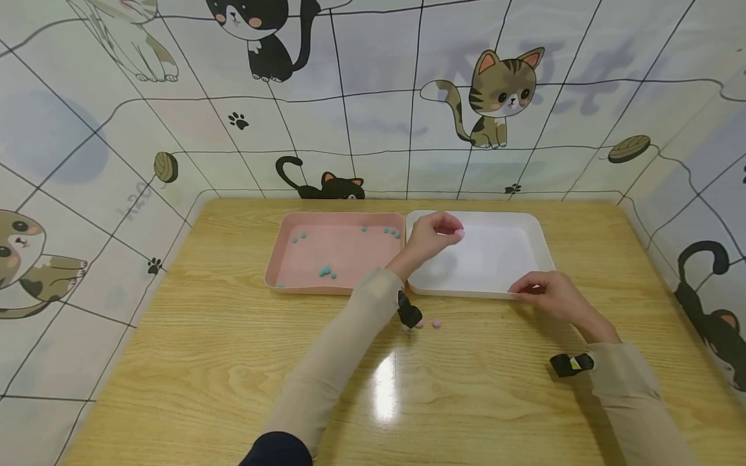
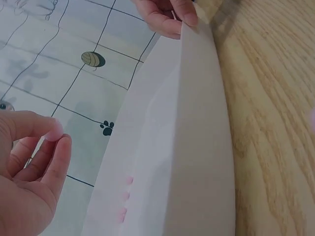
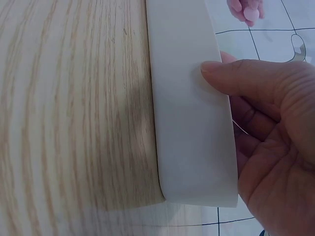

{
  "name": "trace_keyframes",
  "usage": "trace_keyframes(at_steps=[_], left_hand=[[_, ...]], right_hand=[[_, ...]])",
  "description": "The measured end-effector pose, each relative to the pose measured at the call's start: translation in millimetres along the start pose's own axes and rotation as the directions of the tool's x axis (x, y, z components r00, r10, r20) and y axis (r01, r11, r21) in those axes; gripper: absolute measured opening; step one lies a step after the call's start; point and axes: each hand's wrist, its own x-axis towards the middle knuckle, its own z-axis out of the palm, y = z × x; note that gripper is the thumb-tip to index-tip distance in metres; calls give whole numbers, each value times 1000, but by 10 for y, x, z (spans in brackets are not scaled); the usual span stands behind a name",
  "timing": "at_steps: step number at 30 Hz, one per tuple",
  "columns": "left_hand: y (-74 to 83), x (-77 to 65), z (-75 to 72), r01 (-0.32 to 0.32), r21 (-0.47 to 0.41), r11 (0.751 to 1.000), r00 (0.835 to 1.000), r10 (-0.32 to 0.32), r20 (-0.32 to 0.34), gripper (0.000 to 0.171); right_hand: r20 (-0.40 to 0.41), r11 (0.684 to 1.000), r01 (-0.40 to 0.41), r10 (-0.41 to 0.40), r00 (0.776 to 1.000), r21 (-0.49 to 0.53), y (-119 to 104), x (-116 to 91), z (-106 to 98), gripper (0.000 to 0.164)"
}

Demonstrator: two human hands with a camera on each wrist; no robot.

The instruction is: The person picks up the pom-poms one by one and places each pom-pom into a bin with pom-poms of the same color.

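Between thumb and index fingertip, my left hand (image 1: 428, 241) pinches a small pink ball (image 2: 55, 131), held above the white tray (image 1: 495, 259). My right hand (image 1: 550, 294) grips the front wall of that tray near its right corner, the thumb (image 3: 221, 76) outside and the other fingers inside. Several pink balls (image 2: 123, 214) lie inside the white tray along its far side in the left wrist view. On the table in front of it are two more pink balls (image 1: 436, 323), one partly hidden by the left wrist's camera.
A pink tray (image 1: 350, 252) stands against the white tray's left side, with several blue-green balls (image 1: 326, 270) scattered in it. Both trays sit toward the back of the wooden table (image 1: 221, 362). A cat-patterned cloth (image 1: 379, 123) rises behind the table and at its sides.
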Motion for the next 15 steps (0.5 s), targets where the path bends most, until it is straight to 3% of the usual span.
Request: trace_keyframes(at_steps=[6, 15], left_hand=[[-6, 79, 28, 63, -43, 997, 998, -63, -7, 12], [-37, 196, 120, 87, -46, 995, 996, -87, -15, 11]], right_hand=[[3, 1000, 5, -5, 1000, -3, 12, 1, -2, 14], [1, 1000, 22, -22, 1000, 0, 1, 2, -17, 14]])
